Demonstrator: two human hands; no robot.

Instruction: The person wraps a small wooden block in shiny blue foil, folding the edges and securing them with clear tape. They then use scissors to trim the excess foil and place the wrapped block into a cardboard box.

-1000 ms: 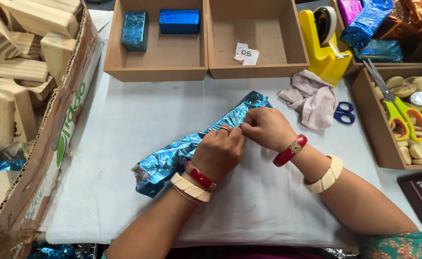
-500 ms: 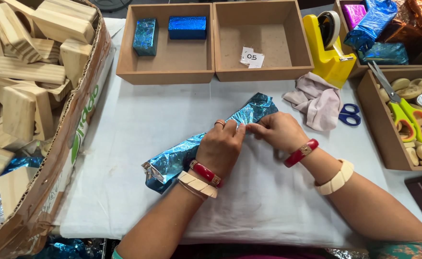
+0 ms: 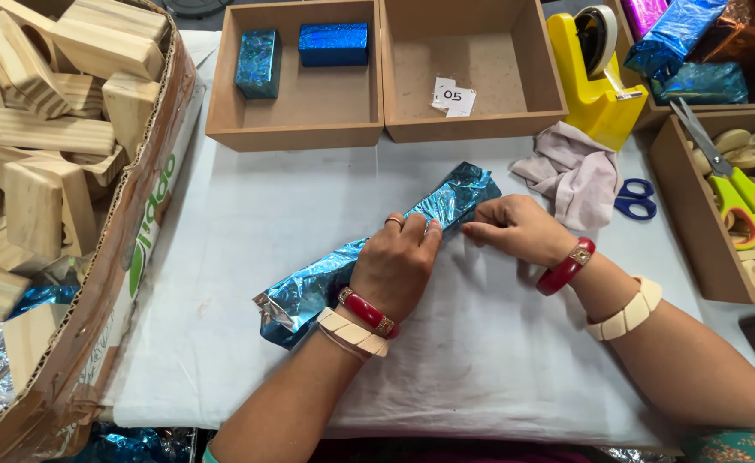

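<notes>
Since the earlier frames both hands have barely shifted and still press on the blue foil-wrapped bundle point(image 3: 369, 257), which lies slantwise on the white cloth point(image 3: 249, 223) in front of the person. At far left a cardboard box point(image 3: 129, 283) holds pale wooden blocks point(image 3: 47, 137), and behind the cloth a wooden tray point(image 3: 296, 129) carries two blue wrapped blocks point(image 3: 333, 43). Further right, the left hand point(image 3: 399, 270) lies flat on the bundle's middle, fingers together, while the right hand point(image 3: 515, 227) pinches the foil edge beside it, with a grey rag point(image 3: 575, 171), blue scissors point(image 3: 639, 199) and a yellow tape dispenser point(image 3: 592, 94) beyond.
</notes>
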